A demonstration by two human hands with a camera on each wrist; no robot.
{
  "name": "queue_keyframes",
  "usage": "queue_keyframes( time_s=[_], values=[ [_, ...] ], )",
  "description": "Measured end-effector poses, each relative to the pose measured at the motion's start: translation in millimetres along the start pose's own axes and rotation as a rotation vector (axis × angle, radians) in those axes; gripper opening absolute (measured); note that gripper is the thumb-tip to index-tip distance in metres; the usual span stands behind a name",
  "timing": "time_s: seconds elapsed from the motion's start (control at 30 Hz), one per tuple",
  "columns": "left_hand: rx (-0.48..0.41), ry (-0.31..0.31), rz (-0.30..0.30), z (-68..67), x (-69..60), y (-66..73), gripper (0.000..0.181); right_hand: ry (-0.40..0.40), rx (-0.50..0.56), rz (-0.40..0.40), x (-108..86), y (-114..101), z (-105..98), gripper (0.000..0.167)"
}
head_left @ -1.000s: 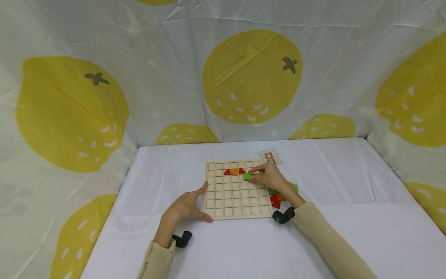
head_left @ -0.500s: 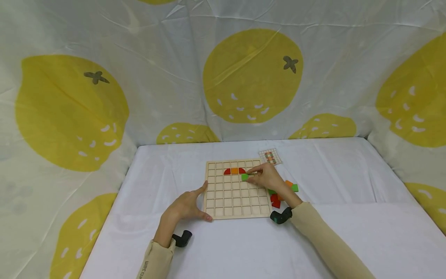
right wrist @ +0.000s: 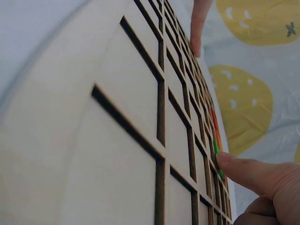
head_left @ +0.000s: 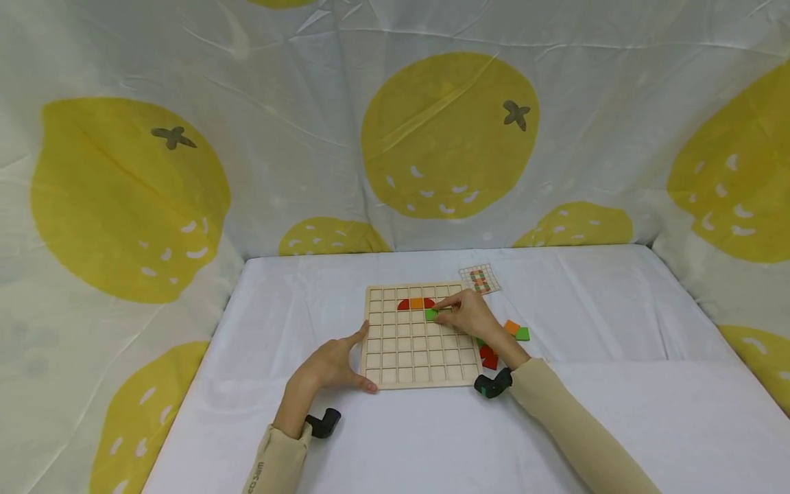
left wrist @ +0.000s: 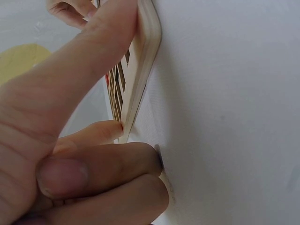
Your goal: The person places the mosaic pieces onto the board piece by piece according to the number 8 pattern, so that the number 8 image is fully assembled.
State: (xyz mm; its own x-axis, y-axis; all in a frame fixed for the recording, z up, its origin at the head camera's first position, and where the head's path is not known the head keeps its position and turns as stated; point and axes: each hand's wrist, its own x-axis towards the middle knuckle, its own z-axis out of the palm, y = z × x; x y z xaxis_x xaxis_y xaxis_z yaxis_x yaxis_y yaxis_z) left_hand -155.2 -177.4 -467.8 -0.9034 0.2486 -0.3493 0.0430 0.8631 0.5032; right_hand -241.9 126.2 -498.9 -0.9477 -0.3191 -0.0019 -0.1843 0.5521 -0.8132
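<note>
A square wooden grid board [head_left: 420, 387] lies on the table. My left hand [head_left: 328, 363] rests at its lower left, thumb at the near corner and index finger on the left edge. In the left wrist view, the thumb [left wrist: 79, 70] presses the frame while other fingers bend below. At the upper part of the board, my right hand [head_left: 470, 319] holds a green square tile [head_left: 430, 315] with thumb and index finger. Above it sit a red curved tile [head_left: 404, 304], an orange square tile [head_left: 416, 303] and another red curved tile [head_left: 428, 302], in a row.
Loose tiles lie right of the board, partly hidden by my right arm: red ones [head_left: 489, 357], an orange one [head_left: 511, 327] and a green one [head_left: 522, 334]. A pattern card [head_left: 479, 278] lies beyond the board's upper right corner. A lemon-print cloth [head_left: 450, 137] hangs behind.
My right hand has moved slightly left with the green tile, bringing it into line under the right red tile. The left hand and board have stayed in place.
</note>
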Motion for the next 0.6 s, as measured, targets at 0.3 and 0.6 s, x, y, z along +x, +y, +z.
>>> queue_keyframes(
  time_s=[0.3,0.6],
  values=[
    [0.000,-0.001,0.004,1.5,0.2,-2.7,0.131,-0.018,-0.027,-0.029,-12.8,-5,-9,0.027],
    [0.006,-0.004,0.004,-0.3,-0.7,-1.3,0.130,0.017,-0.083,0.025,-35.0,10,-41,0.028]
  ],
)
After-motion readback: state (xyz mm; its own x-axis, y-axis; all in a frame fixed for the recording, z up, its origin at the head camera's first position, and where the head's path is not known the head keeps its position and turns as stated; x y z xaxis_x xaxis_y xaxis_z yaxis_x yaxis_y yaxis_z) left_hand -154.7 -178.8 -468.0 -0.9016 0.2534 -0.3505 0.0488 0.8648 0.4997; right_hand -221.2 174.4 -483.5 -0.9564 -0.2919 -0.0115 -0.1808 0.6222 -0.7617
